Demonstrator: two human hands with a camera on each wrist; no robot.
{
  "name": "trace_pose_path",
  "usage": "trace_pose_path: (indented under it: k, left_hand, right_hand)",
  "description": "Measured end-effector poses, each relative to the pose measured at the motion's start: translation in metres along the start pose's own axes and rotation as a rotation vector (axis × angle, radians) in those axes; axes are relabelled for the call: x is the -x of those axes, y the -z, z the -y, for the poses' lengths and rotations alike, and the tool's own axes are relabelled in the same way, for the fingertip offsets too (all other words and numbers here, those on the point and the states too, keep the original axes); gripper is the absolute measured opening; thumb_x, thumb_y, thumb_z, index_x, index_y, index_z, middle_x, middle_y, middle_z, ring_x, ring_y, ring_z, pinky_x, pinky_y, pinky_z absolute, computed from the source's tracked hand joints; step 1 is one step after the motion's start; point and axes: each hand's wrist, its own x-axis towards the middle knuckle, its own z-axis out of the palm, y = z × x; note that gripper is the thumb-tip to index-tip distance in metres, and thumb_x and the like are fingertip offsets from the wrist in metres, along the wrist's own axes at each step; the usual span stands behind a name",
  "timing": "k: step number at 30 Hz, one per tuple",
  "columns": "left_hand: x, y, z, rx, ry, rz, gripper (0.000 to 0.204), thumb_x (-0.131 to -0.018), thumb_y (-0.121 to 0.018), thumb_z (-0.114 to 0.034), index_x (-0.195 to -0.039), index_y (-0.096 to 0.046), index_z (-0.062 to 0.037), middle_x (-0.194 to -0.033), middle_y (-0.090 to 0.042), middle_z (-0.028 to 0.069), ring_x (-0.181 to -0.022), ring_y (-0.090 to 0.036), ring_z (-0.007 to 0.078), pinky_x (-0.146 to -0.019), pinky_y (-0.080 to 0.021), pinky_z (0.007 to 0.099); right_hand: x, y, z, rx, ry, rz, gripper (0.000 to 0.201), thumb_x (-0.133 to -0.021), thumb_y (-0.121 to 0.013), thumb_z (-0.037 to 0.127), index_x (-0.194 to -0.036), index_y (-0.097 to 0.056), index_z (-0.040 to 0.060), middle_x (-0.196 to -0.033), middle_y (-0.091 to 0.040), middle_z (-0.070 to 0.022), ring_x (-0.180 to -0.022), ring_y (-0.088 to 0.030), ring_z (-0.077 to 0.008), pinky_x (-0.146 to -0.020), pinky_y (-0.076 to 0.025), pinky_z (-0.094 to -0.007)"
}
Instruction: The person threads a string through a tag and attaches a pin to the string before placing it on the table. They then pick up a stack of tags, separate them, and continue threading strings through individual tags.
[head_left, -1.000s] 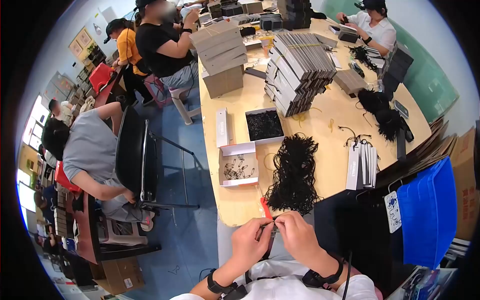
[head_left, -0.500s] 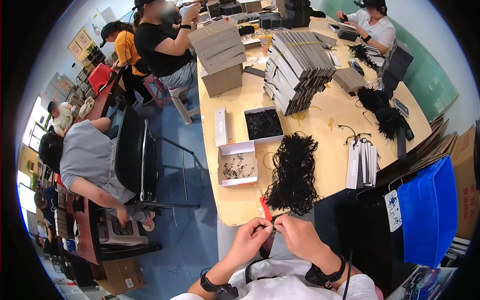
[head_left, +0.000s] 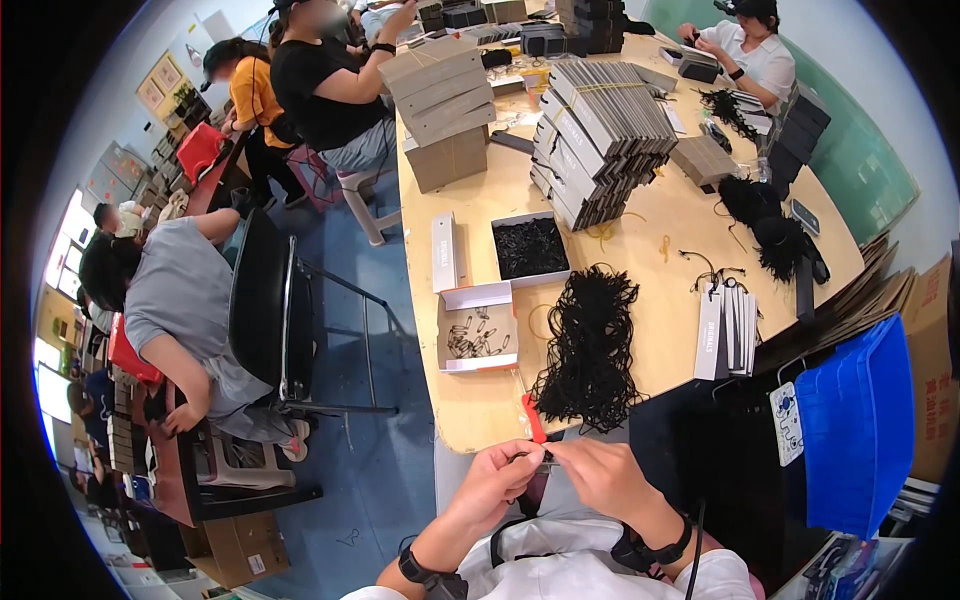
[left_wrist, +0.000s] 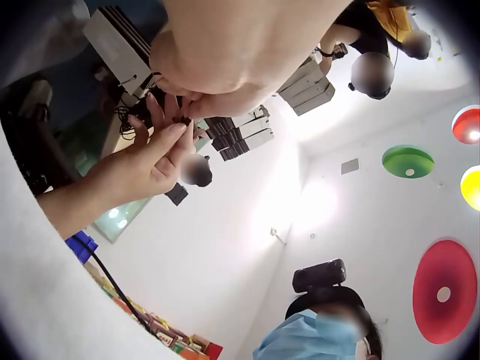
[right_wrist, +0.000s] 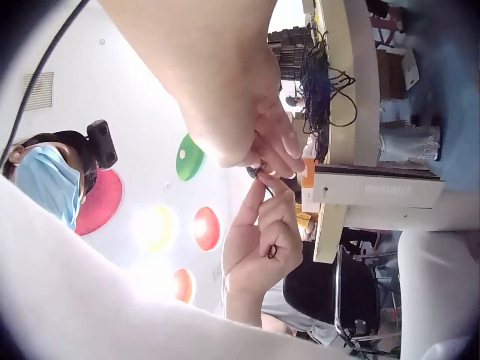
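Observation:
My left hand (head_left: 493, 487) and right hand (head_left: 603, 476) meet fingertip to fingertip over my lap, just off the near table edge. Between them, a small black piece (right_wrist: 253, 172) is pinched by both thumbs and forefingers; I cannot tell if it is a cord end or a knot. The left hand's other fingers are curled, with a small dark loop (right_wrist: 271, 251) showing at them. Below the hands, a grey lettered tag (right_wrist: 379, 190) hangs lengthwise, holed end up, in the right wrist view. A heap of black cords (head_left: 588, 350) lies just beyond the hands.
Open boxes hold small metal pins (head_left: 478, 335) and small black pieces (head_left: 530, 250). Strapped stacks of grey tags (head_left: 600, 145) stand farther back. Corded tags (head_left: 727, 330) lie right, beside a blue bin (head_left: 860, 430). A red strip (head_left: 531, 415) lies at the table edge. Other people sit around.
Both hands stay together at the same spot; their fingers shift slightly around the small black piece, the left thumb now lying straighter. At left, the person in grey has moved an arm.

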Motion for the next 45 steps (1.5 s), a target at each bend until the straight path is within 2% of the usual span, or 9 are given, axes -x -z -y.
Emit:
trace_pose_path:
  k: [6, 12, 14, 18, 27, 29, 32, 39, 45]
  left_hand:
    - [-0.001, 0.000, 0.005, 0.005, -0.024, -0.014, 0.016, -0.092, -0.062, -0.016, -0.101, -0.062, -0.0031, -0.067, -0.043, -0.0105, -0.052, -0.028, -0.0017, -0.045, -0.018, 0.0179]
    - [-0.003, -0.011, 0.014, -0.109, -0.172, -0.146, 0.013, -0.089, -0.065, -0.012, -0.096, -0.066, -0.0013, -0.072, -0.055, -0.0078, -0.056, -0.038, -0.0029, -0.046, -0.025, 0.0157]
    - [-0.007, -0.003, 0.025, -0.379, -0.359, -0.213, 0.012, -0.088, -0.067, -0.010, -0.094, -0.069, 0.0003, -0.072, -0.059, -0.0058, -0.058, -0.043, -0.0022, -0.048, -0.029, 0.0148]
    - [-0.002, -0.001, 0.022, -0.447, -0.330, -0.206, 0.016, -0.087, -0.068, -0.009, -0.097, -0.069, 0.0031, -0.083, -0.067, 0.0017, -0.071, -0.057, 0.0035, -0.062, -0.044, 0.0169]
    - [0.000, 0.002, 0.021, -0.350, -0.278, -0.184, 0.015, -0.087, -0.068, -0.011, -0.096, -0.069, 0.0016, -0.083, -0.066, 0.0003, -0.072, -0.055, 0.0031, -0.063, -0.043, 0.0169]
    - [-0.002, 0.003, 0.022, -0.314, -0.296, -0.173, 0.015, -0.087, -0.068, -0.011, -0.097, -0.069, 0.0008, -0.086, -0.067, 0.0009, -0.074, -0.057, 0.0037, -0.065, -0.045, 0.0175]
    - [-0.002, 0.002, 0.021, -0.307, -0.289, -0.156, 0.014, -0.088, -0.067, -0.010, -0.097, -0.068, 0.0010, -0.087, -0.067, 0.0016, -0.076, -0.058, 0.0041, -0.068, -0.046, 0.0186]
    - [-0.002, -0.001, 0.022, -0.358, -0.198, -0.109, 0.014, -0.091, -0.064, -0.010, -0.098, -0.064, 0.0015, -0.084, -0.066, 0.0026, -0.076, -0.058, 0.0039, -0.067, -0.045, 0.0172]
    - [0.005, -0.012, 0.016, -0.404, -0.377, -0.209, 0.016, -0.092, -0.058, -0.002, -0.104, -0.048, -0.0025, -0.066, -0.046, -0.0076, -0.056, -0.034, -0.0023, -0.049, -0.024, 0.0158]
  right_hand:
    - [0.002, 0.001, -0.002, -0.052, 0.000, -0.011, 0.020, -0.077, -0.066, -0.001, -0.097, -0.064, -0.0001, -0.075, -0.065, -0.0108, -0.063, -0.065, -0.0254, -0.054, -0.053, -0.0322]
    - [0.002, 0.008, -0.009, 0.168, 0.151, 0.045, 0.028, -0.068, -0.070, 0.007, -0.094, -0.063, 0.0003, -0.080, -0.067, -0.0069, -0.066, -0.066, -0.0175, -0.055, -0.053, -0.0276]
    - [0.003, 0.008, -0.012, 0.209, 0.212, 0.044, 0.028, -0.068, -0.071, 0.008, -0.093, -0.062, -0.0001, -0.081, -0.067, -0.0061, -0.066, -0.066, -0.0165, -0.056, -0.053, -0.0270]
    - [0.006, 0.008, -0.014, 0.173, 0.224, 0.056, 0.027, -0.068, -0.071, 0.008, -0.092, -0.062, -0.0003, -0.081, -0.067, -0.0057, -0.067, -0.066, -0.0165, -0.057, -0.053, -0.0270]
    - [0.017, -0.003, -0.019, -0.162, -0.002, 0.028, 0.024, -0.076, -0.067, 0.001, -0.099, -0.064, 0.0018, -0.076, -0.067, -0.0098, -0.061, -0.066, -0.0206, -0.058, -0.054, -0.0291]
    - [0.015, -0.006, -0.012, -0.411, -0.238, 0.011, 0.028, -0.078, -0.066, 0.000, -0.106, -0.064, 0.0007, -0.079, -0.068, -0.0114, -0.065, -0.068, -0.0208, -0.059, -0.053, -0.0284]
    - [0.012, -0.002, -0.005, -0.557, -0.296, 0.006, 0.034, -0.079, -0.069, 0.002, -0.112, -0.064, 0.0012, -0.081, -0.069, -0.0122, -0.067, -0.068, -0.0208, -0.060, -0.053, -0.0284]
    - [0.012, -0.009, -0.015, -0.385, -0.119, -0.019, 0.024, -0.075, -0.074, 0.005, -0.099, -0.069, 0.0031, -0.076, -0.068, -0.0101, -0.060, -0.064, -0.0208, -0.055, -0.050, -0.0288]
    - [0.015, 0.005, -0.019, -0.342, -0.196, 0.012, 0.011, -0.075, -0.074, 0.004, -0.085, -0.072, 0.0046, -0.072, -0.067, -0.0076, -0.057, -0.062, -0.0185, -0.052, -0.048, -0.0270]
